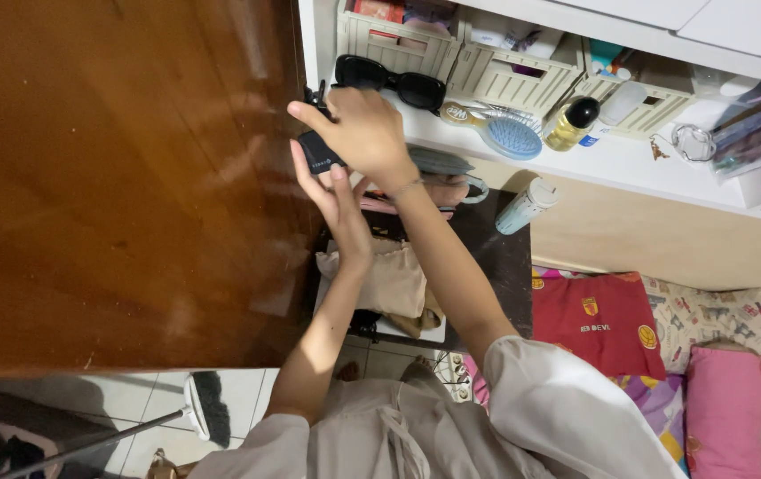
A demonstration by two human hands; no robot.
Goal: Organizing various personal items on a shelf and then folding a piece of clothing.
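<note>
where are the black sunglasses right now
The black sunglasses lie on the white shelf, top centre of the head view, before the beige baskets, just above the right hand.

You have one view only, from the camera on your head, so no second view shares any of the scene. It looks steeply down past your chest and along both forearms, close enough that your sleeves fill the bottom edge. It faces a white shelf (611, 160) across the top, with a brown wooden panel (123, 177) filling the left half. Tiled floor (247, 399) shows far below at the bottom left.
</note>
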